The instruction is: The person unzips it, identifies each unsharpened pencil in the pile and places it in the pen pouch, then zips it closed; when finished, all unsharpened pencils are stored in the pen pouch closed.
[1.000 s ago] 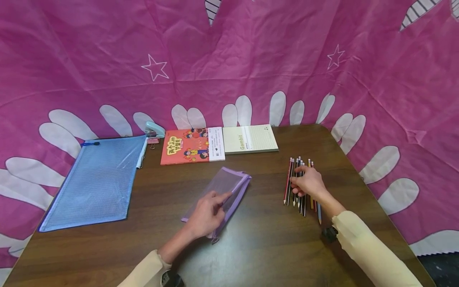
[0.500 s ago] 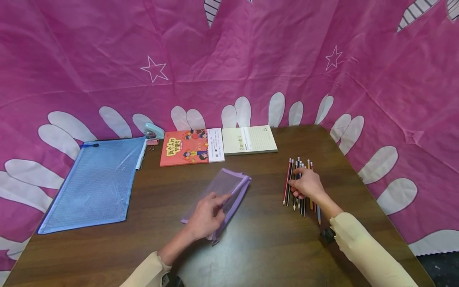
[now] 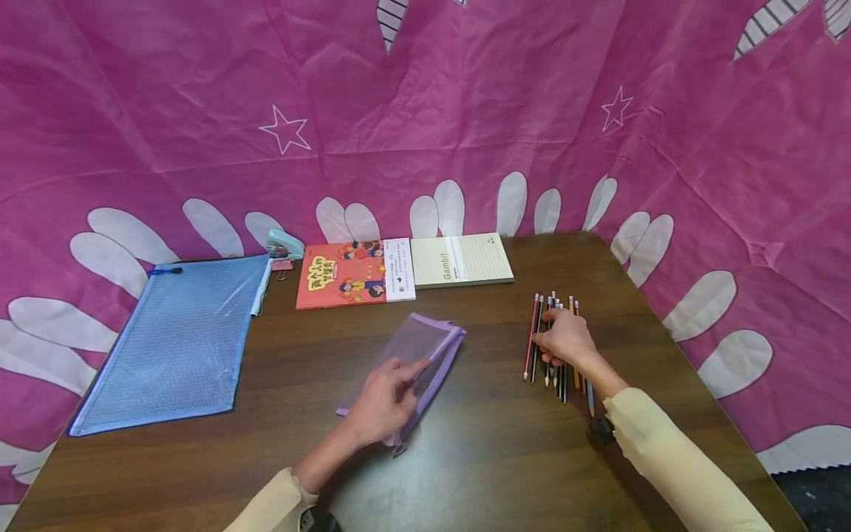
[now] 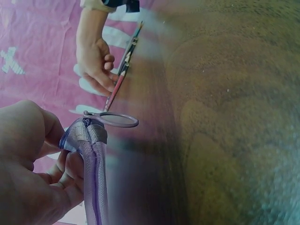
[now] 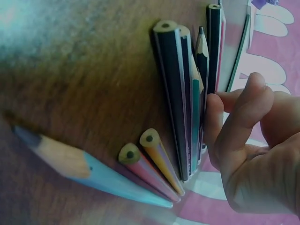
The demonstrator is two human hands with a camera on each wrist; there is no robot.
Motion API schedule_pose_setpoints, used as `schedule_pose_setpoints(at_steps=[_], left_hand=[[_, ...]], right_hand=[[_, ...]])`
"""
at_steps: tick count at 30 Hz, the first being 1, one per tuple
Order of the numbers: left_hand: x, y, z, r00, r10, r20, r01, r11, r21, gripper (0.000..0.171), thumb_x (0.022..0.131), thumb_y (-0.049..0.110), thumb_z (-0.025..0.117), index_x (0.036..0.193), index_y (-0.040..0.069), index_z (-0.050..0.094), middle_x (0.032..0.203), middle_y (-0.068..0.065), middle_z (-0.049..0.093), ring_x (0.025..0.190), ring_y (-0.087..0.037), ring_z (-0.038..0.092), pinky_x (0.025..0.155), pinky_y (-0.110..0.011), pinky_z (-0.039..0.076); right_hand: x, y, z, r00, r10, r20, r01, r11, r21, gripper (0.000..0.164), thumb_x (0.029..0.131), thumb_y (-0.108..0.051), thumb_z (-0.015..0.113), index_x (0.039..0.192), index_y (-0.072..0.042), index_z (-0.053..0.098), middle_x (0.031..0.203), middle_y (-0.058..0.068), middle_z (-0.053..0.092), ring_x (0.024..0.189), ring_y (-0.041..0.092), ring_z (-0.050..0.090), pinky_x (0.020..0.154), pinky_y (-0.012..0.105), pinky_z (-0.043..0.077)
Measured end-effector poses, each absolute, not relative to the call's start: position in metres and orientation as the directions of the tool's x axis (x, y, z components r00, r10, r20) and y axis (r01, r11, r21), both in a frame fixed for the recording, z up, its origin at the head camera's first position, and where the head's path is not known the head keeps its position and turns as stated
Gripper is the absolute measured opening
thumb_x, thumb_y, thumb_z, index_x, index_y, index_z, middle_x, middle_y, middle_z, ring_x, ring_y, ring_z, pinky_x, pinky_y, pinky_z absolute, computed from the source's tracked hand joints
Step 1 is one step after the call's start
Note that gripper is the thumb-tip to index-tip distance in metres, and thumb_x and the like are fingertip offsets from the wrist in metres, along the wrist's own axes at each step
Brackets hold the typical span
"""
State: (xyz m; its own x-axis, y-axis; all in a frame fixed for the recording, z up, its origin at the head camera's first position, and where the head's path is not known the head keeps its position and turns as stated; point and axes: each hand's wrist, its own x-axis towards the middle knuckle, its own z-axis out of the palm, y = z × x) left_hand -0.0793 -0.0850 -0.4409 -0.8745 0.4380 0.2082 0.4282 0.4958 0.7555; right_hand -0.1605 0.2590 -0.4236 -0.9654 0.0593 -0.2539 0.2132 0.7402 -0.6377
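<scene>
My left hand (image 3: pixel 382 403) holds a purple mesh zip pouch (image 3: pixel 414 346), its index finger lying along the upper side. In the left wrist view, thumb and fingers grip the pouch's end beside its zipper (image 4: pixel 96 178), where a ring pull (image 4: pixel 117 120) sticks out. Over on the right, my right hand (image 3: pixel 568 340) reaches down into a group of pencils with its fingers curled. The right wrist view has the fingertips against a black pencil (image 5: pixel 213 47). A red pencil (image 3: pixel 530 347) lies left of the hand; a light-blue pencil (image 5: pixel 117 187) lies on its near side.
On the left lies a blue mesh zip folder (image 3: pixel 179 340). A light-blue stapler (image 3: pixel 287 242) and a pink binder clip (image 3: pixel 282 264) are beside it. Along the back rest a red book (image 3: pixel 342 277) and a cream notebook (image 3: pixel 465 260). A pink curtain (image 3: pixel 425 96) hangs behind the table.
My right hand and forearm have shifted slightly left among the pencils. The left hand and the pouch hold their place, and the whole view has drifted a little.
</scene>
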Motion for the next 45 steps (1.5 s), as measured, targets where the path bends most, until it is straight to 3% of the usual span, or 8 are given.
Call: schedule_pose_setpoints(at_steps=[10, 24, 33, 40, 45], left_hand=[[-0.079, -0.084, -0.442, -0.864, 0.451, 0.225, 0.446, 0.476, 0.758, 0.056, 0.081, -0.008, 0.066, 0.135, 0.006, 0.063, 0.090, -0.005, 0.056, 0.070, -0.012, 0.050, 0.057, -0.026, 0.046], [-0.078, -0.081, -0.442, -0.864, 0.443, 0.239, 0.455, 0.484, 0.747, 0.057, 0.078, -0.007, 0.066, 0.134, 0.005, 0.064, 0.088, -0.002, 0.055, 0.070, -0.011, 0.049, 0.056, -0.026, 0.047], [-0.076, -0.081, -0.442, -0.872, 0.433, 0.230, 0.437, 0.477, 0.762, 0.056, 0.079, -0.008, 0.065, 0.134, 0.005, 0.064, 0.089, -0.006, 0.056, 0.069, -0.012, 0.050, 0.055, -0.026, 0.047], [-0.077, -0.081, -0.440, -0.873, 0.429, 0.232, 0.438, 0.479, 0.761, 0.056, 0.080, -0.008, 0.065, 0.134, 0.005, 0.064, 0.086, 0.001, 0.053, 0.068, -0.012, 0.050, 0.055, -0.027, 0.047], [-0.078, -0.082, -0.438, -0.874, 0.434, 0.220, 0.430, 0.477, 0.766, 0.055, 0.082, -0.007, 0.065, 0.135, 0.006, 0.063, 0.086, -0.002, 0.055, 0.068, -0.012, 0.050, 0.056, -0.027, 0.047]], right_hand=[[-0.164, 0.253, -0.420, -0.977, 0.019, -0.213, 0.140, 0.810, -0.570, 0.056, 0.088, -0.011, 0.072, 0.132, 0.015, 0.050, 0.052, 0.004, 0.061, 0.043, 0.014, 0.061, 0.042, 0.030, 0.052], [-0.166, 0.253, -0.423, -0.977, 0.020, -0.210, 0.145, 0.788, -0.598, 0.053, 0.082, -0.006, 0.069, 0.127, 0.015, 0.050, 0.051, 0.005, 0.061, 0.043, 0.015, 0.061, 0.043, 0.030, 0.053], [-0.157, 0.256, -0.419, -0.978, 0.032, -0.204, 0.166, 0.710, -0.685, 0.054, 0.083, -0.012, 0.068, 0.130, 0.004, 0.046, 0.053, 0.005, 0.059, 0.043, 0.014, 0.056, 0.043, 0.030, 0.050], [-0.150, 0.254, -0.416, -0.967, 0.010, -0.253, 0.216, 0.557, -0.802, 0.057, 0.084, -0.006, 0.064, 0.135, 0.003, 0.040, 0.064, 0.009, 0.063, 0.047, 0.012, 0.054, 0.042, 0.028, 0.048], [-0.146, 0.249, -0.414, -0.958, -0.012, -0.285, 0.252, 0.434, -0.865, 0.059, 0.088, -0.005, 0.063, 0.140, 0.002, 0.036, 0.071, 0.015, 0.066, 0.047, 0.011, 0.051, 0.040, 0.023, 0.041]])
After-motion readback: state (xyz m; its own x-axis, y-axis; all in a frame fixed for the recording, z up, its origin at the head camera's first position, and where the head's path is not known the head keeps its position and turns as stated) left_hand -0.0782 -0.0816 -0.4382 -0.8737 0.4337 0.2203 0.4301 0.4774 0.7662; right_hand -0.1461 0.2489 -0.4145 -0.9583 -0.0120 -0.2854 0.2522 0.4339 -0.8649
